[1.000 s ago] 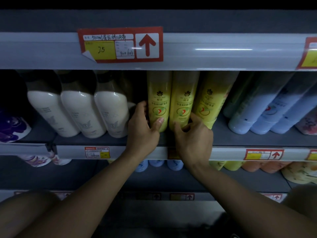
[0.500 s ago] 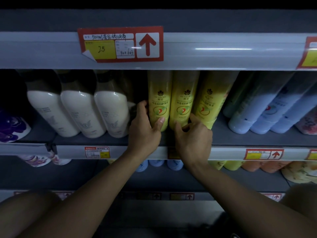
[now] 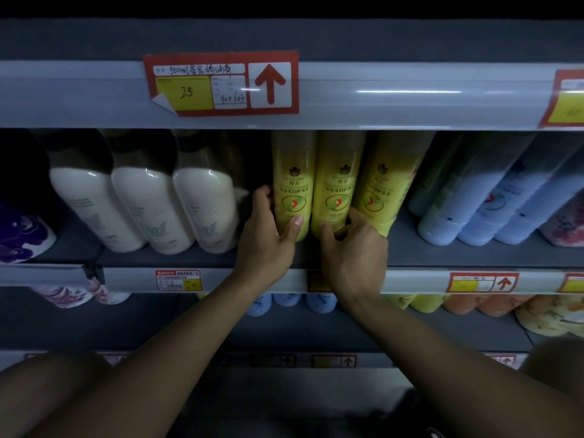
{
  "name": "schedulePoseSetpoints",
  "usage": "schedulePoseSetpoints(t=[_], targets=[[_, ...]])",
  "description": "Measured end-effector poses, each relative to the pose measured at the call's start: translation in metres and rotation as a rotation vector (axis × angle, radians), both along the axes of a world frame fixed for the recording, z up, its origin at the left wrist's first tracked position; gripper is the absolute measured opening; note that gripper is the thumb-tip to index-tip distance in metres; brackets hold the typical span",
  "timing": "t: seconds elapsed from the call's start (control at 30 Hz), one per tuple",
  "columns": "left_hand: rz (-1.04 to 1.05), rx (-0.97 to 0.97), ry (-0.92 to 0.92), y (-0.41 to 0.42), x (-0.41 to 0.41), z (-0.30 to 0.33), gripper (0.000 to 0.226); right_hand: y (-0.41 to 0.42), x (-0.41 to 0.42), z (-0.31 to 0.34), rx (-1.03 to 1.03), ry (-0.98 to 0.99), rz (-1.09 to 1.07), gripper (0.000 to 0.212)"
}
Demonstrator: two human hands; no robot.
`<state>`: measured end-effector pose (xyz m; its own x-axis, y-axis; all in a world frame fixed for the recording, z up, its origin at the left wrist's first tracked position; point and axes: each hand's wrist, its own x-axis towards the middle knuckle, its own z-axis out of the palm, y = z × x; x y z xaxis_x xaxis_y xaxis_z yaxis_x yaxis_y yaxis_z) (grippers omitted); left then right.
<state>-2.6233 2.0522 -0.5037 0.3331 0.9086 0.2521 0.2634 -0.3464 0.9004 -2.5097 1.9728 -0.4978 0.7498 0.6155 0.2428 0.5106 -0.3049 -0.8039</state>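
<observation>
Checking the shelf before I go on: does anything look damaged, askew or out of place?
The red price tag on the upper shelf rail has its lower left corner peeled and curled away. The left yellow bottle in the left hand and the middle yellow bottle in the right hand look undamaged; no spill shows.

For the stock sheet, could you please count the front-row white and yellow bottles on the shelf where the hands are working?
White bottles: 3
Yellow bottles: 3, with the left hand gripping one and the right hand another
Total: 6
</observation>
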Motion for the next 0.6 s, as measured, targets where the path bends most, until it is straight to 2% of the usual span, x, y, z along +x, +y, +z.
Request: schedulePoseSetpoints(t=[0.33,0.6], targets=[[0.002,0.025,0.026,-0.0004,-0.0016,0.0004,0.051,-0.0014,-0.0031,0.0019,-0.036,0.014,-0.03,0.03],[-0.002,0.027,0.053,-0.0008,0.0002,0.0021,0.047,0.0008,-0.0044,0.0008,-0.025,-0.007,-0.047,0.025]])
